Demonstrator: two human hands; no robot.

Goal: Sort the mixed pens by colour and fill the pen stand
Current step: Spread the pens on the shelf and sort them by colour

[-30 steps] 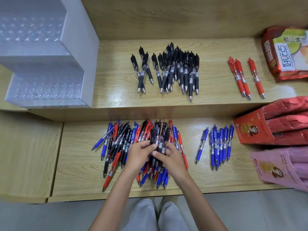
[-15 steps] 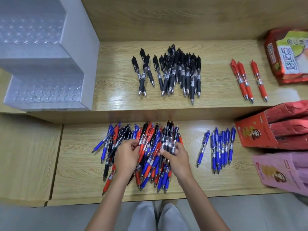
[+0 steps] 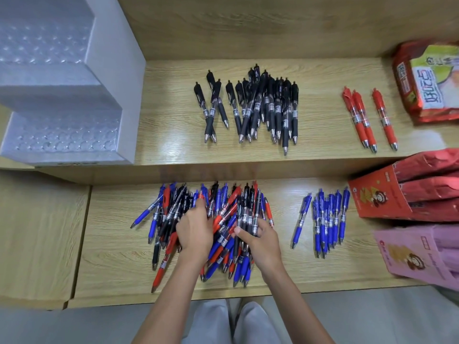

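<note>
The mixed pile of pens (image 3: 223, 219), blue, red and black together, lay on the lower level of the wooden counter (image 3: 111, 244), directly in front of the person, and both hands were on it. The left hand (image 3: 195, 233) lay on the left half of the pile with its back upward and its fingers bent down among the pens; whether it held any pen I cannot tell, because the fingertips were hidden. The right hand (image 3: 263, 240) was on the right half of the pile, and its thumb and fingers were closed around a few dark pens (image 3: 248, 214), which stood out beyond the hand toward the far side. The two hands were near each other but did not touch. To the right of the pile, apart from it, lay a small group of blue pens (image 3: 325, 219) on the same level. On the upper step (image 3: 173, 145) lay a large group of black pens (image 3: 255, 108), and further right three red pens (image 3: 367, 120). The white pen stand (image 3: 62, 95), with stepped rows of holes, stood at the far left, well apart from both hands. At the right edge were a red box (image 3: 380, 194), a pink box (image 3: 409, 252) and a snack bag (image 3: 427, 78).
</note>
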